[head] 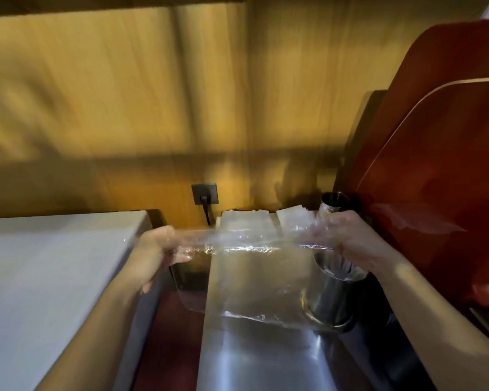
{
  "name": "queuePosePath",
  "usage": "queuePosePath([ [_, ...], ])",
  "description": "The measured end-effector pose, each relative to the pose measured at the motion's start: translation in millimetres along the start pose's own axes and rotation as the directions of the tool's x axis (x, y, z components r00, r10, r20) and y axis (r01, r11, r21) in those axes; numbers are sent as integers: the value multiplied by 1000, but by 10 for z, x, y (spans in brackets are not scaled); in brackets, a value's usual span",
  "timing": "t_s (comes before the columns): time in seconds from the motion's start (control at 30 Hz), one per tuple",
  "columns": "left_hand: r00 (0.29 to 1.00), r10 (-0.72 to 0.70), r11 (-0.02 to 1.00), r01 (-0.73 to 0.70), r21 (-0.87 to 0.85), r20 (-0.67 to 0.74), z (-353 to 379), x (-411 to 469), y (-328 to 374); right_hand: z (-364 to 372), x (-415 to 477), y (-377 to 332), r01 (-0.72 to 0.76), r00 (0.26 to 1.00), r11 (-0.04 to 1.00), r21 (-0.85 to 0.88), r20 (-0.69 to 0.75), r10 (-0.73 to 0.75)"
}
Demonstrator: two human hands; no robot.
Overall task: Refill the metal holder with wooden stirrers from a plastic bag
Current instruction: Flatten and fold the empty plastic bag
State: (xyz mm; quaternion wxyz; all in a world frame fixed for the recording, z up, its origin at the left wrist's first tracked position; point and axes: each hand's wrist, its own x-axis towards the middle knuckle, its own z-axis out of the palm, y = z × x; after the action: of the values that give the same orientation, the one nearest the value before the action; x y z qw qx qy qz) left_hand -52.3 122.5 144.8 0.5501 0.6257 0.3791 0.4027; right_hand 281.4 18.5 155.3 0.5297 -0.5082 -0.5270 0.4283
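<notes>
**A:** Head camera, looking down over a brushed steel counter (266,362): a person stretches a clear, crinkled plastic bag (254,280) between two bare hands. How far along does the refill look?

**B:** Late, by my reading. The bag hangs limp and see-through, and no wooden stirrers can be made out inside it. The tall cylindrical metal holder (333,289) stands on the counter just below the right hand (347,238), partly behind the bag's right edge. Pale upright streaks inside its mouth may be stirrers, but motion blur makes that uncertain.

**A:** And the grip?

**B:** The left hand (158,249) pinches the bag's top left corner, fingers curled closed on the film. The right hand has the top right corner gathered in bent fingers, directly above the holder's rim. Both are closed on plastic only.

**A:** Anything else holding stock?

**B:** Behind the bag, against the yellow wood-panelled wall (153,108), stacks of white paper packets (246,221) stand in rows, their container hidden. A second dark metal cup (333,204) sits beyond the right hand, contents unseen.

**A:** What remains?

**B:** Probably disposing of the bag, if it is indeed empty; otherwise tipping the remainder in.
</notes>
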Motion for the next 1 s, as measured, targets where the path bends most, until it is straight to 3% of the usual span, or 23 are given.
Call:
queuePosePath([
  [0.1, 1000, 11, 1000, -12, 29, 6, -50, -25, 14, 34, -28, -28, -27, 1000, 1000, -12, -16, 27],
  [0.3, 987, -143, 955, 156, -252, 67, -102, 17, -10, 14, -109, -100, -61, 998, 990, -125, -19, 59],
  [0.37, 974, -202, 960, 217, -175, 101, -95, 35, -26, 17, -108, -102, -49, 997, 987, -151, -70, 38],
  [0.43, 975, -207, 974, 213, -76, 77, -53, 37, -31, 45, -105, -104, 6, 993, 996, -91, -120, -17],
  [0.5, 983, -182, 978, 184, -103, 28, -17, 49, -31, 51, -87, -68, 51, 983, 999, 18, -180, -47],
  [0.67, 986, -137, 950, 103, -295, -97, -61, 127, -12, 71, -121, -21, -102, 970, 974, 201, -196, 142],
  [0.73, 984, -144, 957, 111, -268, -107, -78, 147, -12, 75, -148, -20, -143, 972, 966, 216, -153, 179],
  [0.83, 983, -143, 957, 108, -271, -115, -62, 159, -6, 97, -181, -9, -114, 988, 988, 100, -94, 124],
  [0.9, 986, -159, 949, 136, -284, -59, -42, 147, 1, 120, -169, 3, -65, 981, 993, 99, -178, 82],
  [1.0, 946, -286, 920, 315, -231, 150, 1, 88, -8, 115, -141, 10, 23, 952, 990, 136, -305, 20],
])
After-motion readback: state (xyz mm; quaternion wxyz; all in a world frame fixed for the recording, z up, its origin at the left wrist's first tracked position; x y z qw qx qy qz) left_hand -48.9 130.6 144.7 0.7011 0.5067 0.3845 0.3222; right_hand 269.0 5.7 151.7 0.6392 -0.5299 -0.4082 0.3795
